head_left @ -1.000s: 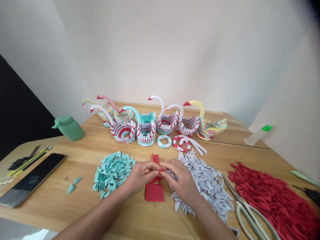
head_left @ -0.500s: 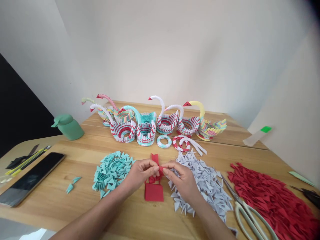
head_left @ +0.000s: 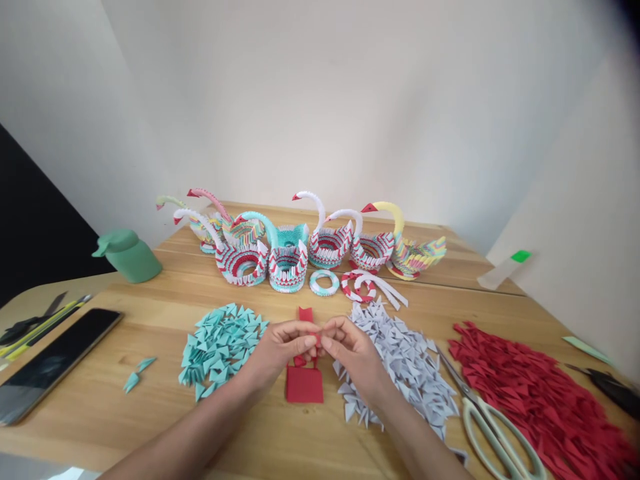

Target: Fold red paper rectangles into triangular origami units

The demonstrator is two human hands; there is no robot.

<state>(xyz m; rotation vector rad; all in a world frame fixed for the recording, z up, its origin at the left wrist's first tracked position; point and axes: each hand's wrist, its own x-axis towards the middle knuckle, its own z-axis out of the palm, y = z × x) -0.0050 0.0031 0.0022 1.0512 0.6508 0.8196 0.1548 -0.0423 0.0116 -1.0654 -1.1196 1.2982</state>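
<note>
My left hand (head_left: 289, 347) and my right hand (head_left: 347, 347) meet at the middle of the table, fingertips pinched together on a small piece of red paper (head_left: 315, 340) that they mostly cover. Under them lies a red paper rectangle (head_left: 305, 385), with more red folded bits partly hidden behind my fingers. A red paper strip (head_left: 305, 314) sticks out just beyond my hands. Left of my left hand spreads a pile of teal folded paper triangles (head_left: 220, 347). White folded paper triangles (head_left: 400, 353) lie beside and beneath my right hand.
Several folded-paper swans (head_left: 330, 243) stand along the back, with paper rings (head_left: 324, 283) before them. Scissors (head_left: 493, 427) and a red triangle pile (head_left: 530, 393) lie at right. A phone (head_left: 55, 360) and green container (head_left: 130, 257) are at left; a black-handled tool (head_left: 615, 392) sits far right.
My fingertips have drawn closer together around the red paper and cover more of it. The whole view has shifted slightly, so the objects sit a little further left.
</note>
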